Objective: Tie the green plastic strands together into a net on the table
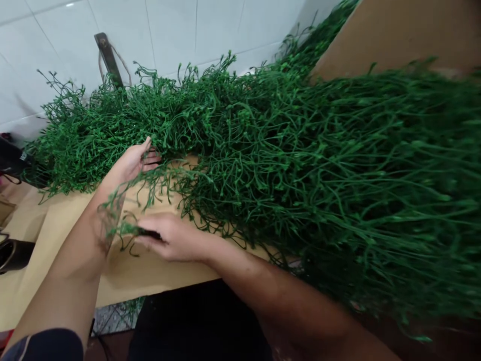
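Observation:
A long heap of thin green stems with small bud-like tips [240, 120] lies along the wall side of the brown paper-covered table [169, 273]. At the heap's near edge, my left hand [141, 156] is open, thumb raised and fingers stretched among the nearest stems. Closer to me, my right hand [165, 235] is closed on a small bunch of green stems [126, 228], whose tips stick out to the left across my left forearm. Some of those tips are blurred. More loose stems [161, 183] lie on the paper between my hands.
A cardboard sheet [394, 40] leans at the upper right, over more stems. A dark upright bar with a cord [108, 57] stands against the white tiled wall [169, 35]. At left are a black box-like object [15, 158] and a dark round container [17, 254].

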### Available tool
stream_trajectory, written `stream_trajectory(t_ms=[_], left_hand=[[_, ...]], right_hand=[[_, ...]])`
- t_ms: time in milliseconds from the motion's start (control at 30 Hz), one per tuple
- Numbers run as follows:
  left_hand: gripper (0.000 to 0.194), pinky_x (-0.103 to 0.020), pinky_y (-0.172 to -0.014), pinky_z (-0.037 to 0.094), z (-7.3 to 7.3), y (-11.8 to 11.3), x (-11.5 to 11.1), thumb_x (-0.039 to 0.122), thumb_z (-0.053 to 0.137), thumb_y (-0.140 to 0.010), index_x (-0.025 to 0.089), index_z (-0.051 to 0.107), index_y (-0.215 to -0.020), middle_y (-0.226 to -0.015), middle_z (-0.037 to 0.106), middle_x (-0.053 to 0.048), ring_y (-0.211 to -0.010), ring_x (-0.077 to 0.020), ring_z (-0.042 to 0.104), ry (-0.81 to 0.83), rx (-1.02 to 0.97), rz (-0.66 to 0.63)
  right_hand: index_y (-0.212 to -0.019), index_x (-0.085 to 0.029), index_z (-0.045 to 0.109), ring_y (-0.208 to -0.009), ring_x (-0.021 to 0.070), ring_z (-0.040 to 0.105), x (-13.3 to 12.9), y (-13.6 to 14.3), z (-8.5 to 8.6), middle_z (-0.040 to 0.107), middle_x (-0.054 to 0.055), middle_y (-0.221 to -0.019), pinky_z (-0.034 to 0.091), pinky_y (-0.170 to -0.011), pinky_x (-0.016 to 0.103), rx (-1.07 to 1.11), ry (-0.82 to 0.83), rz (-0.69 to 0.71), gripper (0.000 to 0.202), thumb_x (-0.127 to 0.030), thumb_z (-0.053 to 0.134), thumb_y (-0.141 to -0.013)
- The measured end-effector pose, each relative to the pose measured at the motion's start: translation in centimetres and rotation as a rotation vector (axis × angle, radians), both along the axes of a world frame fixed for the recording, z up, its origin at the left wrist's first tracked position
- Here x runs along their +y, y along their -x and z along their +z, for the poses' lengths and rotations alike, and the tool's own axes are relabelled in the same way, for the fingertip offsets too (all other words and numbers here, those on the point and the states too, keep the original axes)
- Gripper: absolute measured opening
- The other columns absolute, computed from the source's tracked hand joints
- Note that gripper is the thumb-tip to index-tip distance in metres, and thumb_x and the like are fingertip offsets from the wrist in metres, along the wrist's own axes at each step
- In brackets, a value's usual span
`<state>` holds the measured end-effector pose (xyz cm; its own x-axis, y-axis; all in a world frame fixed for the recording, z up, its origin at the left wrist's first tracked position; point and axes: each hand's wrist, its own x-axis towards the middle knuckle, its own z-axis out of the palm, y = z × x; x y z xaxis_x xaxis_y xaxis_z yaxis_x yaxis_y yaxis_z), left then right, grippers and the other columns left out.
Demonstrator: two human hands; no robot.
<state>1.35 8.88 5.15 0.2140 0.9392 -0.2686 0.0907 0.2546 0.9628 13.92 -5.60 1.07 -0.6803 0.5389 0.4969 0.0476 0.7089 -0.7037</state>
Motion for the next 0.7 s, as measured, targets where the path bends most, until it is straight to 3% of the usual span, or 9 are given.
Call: stream_trajectory(t_ms=[100, 167, 267, 333, 433, 567, 700], left_hand=[[0.026, -0.025, -0.075, 0.048, 1.1, 1.7, -0.8, 0.033, 0.048, -0.091, 0.012, 0.063, -0.095, -0.089, 0.071, -0.007, -0.087, -0.0157, 0.065, 0.026, 0.109, -0.015], [0.028, -0.026, -0.074, 0.049, 2.3, 3.2, -2.4, 0.036, 0.053, -0.088, 0.013, 0.065, -0.099, -0.094, 0.072, -0.007, -0.085, -0.0167, 0.066, 0.006, 0.315, -0.024], [0.035, -0.025, -0.078, 0.048, 4.2, 5.2, -5.2, 0.041, 0.055, -0.086, 0.013, 0.067, -0.103, -0.102, 0.071, -0.01, -0.086, -0.0158, 0.064, -0.039, 0.54, -0.046], [0.037, -0.026, -0.079, 0.048, 4.7, 5.8, -7.2, 0.04, 0.052, -0.088, 0.011, 0.066, -0.106, -0.104, 0.071, -0.012, -0.086, -0.0151, 0.064, -0.097, 0.559, -0.022], [0.04, -0.026, -0.079, 0.048, 3.9, 5.6, -9.7, 0.041, 0.055, -0.085, 0.011, 0.065, -0.111, -0.104, 0.07, -0.012, -0.089, -0.0159, 0.063, -0.174, 0.471, -0.022], [0.047, -0.026, -0.07, 0.047, 1.1, 4.3, -11.6, 0.038, 0.072, -0.069, 0.011, 0.066, -0.106, -0.089, 0.07, -0.007, -0.074, -0.0142, 0.06, -0.225, 0.453, -0.056], [0.026, -0.021, -0.061, 0.043, -0.7, 4.4, -11.7, 0.025, 0.072, -0.065, 0.01, 0.069, -0.087, -0.069, 0.065, -0.001, -0.06, -0.0085, 0.052, -0.231, 0.379, 0.054]], right_hand=[[-0.067, -0.02, 0.032, -0.058, 0.0088, 0.034, 0.9, -0.8, 0.3, 0.038, -0.004, -0.062, 0.027, -0.059, 0.023, 0.024, 0.108, -0.25, 0.027, -0.03, 0.045, -0.088], [-0.067, -0.02, 0.032, -0.057, 0.0087, 0.032, 1.2, -1.0, 0.2, 0.037, -0.004, -0.061, 0.025, -0.059, 0.024, -0.028, 0.134, -0.334, 0.027, -0.03, 0.045, -0.089], [-0.071, -0.018, 0.041, -0.06, 0.0103, 0.034, 1.3, -0.8, -0.2, 0.043, -0.002, -0.064, 0.025, -0.06, 0.025, -0.168, 0.071, -0.324, 0.021, -0.028, 0.045, -0.089], [-0.078, -0.016, 0.048, -0.063, 0.0121, 0.039, 1.2, -0.4, -0.5, 0.049, 0.001, -0.069, 0.026, -0.061, 0.026, -0.257, 0.005, -0.302, 0.017, -0.028, 0.044, -0.089], [-0.09, -0.014, 0.055, -0.069, 0.0152, 0.048, 0.9, 0.1, -0.7, 0.059, 0.007, -0.079, 0.028, -0.062, 0.027, -0.379, -0.068, -0.313, 0.022, -0.03, 0.04, -0.091], [-0.1, -0.013, 0.057, -0.08, 0.019, 0.055, 0.2, 1.3, -0.7, 0.065, 0.012, -0.092, 0.035, -0.068, 0.029, -0.551, -0.135, -0.307, 0.029, -0.032, 0.037, -0.094], [-0.102, -0.012, 0.056, -0.085, 0.021, 0.058, -0.4, 2.5, -0.9, 0.065, 0.013, -0.096, 0.038, -0.07, 0.031, -0.611, -0.166, -0.236, 0.033, -0.035, 0.034, -0.096]])
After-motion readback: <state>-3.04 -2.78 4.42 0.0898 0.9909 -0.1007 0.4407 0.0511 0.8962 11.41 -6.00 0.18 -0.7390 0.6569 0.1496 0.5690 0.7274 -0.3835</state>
